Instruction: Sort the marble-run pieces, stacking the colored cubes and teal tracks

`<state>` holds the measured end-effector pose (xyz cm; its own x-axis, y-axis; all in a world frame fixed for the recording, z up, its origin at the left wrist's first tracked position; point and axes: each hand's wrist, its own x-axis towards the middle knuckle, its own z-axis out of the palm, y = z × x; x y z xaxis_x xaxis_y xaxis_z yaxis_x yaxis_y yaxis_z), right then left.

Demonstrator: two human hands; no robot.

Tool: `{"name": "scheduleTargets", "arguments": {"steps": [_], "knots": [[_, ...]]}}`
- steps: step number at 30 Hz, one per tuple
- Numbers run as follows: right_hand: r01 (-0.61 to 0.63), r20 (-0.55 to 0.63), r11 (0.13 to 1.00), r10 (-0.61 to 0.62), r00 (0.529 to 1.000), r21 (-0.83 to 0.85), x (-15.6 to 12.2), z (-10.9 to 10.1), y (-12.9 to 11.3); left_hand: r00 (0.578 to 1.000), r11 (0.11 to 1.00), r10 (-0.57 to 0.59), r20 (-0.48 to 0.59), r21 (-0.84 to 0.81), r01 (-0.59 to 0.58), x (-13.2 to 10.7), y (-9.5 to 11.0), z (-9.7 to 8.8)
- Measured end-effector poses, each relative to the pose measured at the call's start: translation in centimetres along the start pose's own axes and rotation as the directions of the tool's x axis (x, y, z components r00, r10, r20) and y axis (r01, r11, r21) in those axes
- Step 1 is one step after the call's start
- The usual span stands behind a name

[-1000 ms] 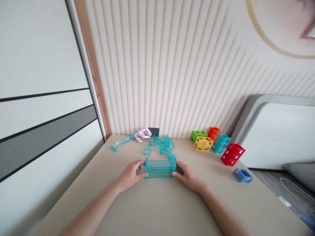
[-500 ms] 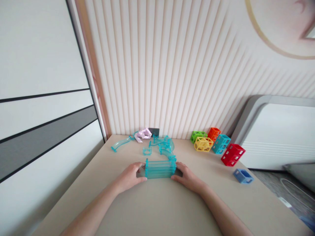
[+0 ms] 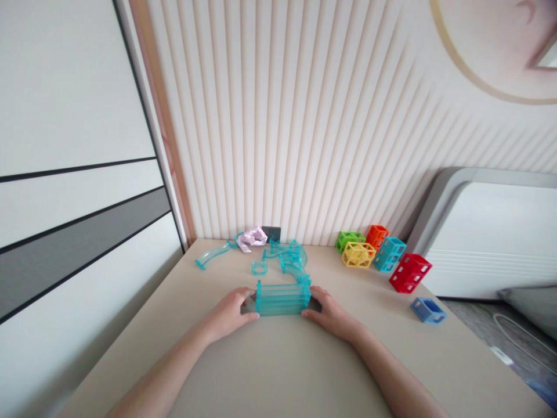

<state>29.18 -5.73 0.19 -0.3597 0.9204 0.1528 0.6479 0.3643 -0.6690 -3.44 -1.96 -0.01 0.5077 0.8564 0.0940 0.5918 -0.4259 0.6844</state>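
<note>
A stack of clear teal track pieces [image 3: 281,298] stands on the beige table [image 3: 282,366] in front of me. My left hand [image 3: 230,312] grips its left end with thumb and fingers closed on it. My right hand [image 3: 329,313] holds the right end in the same way. Just behind the stack lie a curved teal track piece [image 3: 292,266] and a small teal square frame [image 3: 259,267].
A long curved teal track [image 3: 212,254] and a pale purple folded piece [image 3: 254,236] lie near the wall. Green [image 3: 349,238], orange [image 3: 376,235], yellow [image 3: 359,254], teal [image 3: 389,253] and red [image 3: 410,272] lattice blocks stand at the right, with a small blue block [image 3: 428,310] nearer the edge.
Both hands stay on the teal stack. It has settled slightly lower and closer to me, and my fingers have shifted a little at its ends.
</note>
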Motion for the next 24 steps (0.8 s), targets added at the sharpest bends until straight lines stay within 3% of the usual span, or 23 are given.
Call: {"name": "scheduleTargets", "arguments": {"steps": [15, 24], "knots": [[-0.035, 0.032, 0.997, 0.033, 0.999, 0.063, -1.2, -1.3, -0.8, 1.000, 1.000, -0.008, 0.030, -0.027, 0.009, 0.2, 0.5, 0.8], [-0.053, -0.047, 0.998, 0.055, 0.997, 0.039, -4.6, -3.0, 1.4, 0.997, 0.999, 0.042, 0.067, -0.012, -0.041, 1.6, 3.9, 3.5]]}}
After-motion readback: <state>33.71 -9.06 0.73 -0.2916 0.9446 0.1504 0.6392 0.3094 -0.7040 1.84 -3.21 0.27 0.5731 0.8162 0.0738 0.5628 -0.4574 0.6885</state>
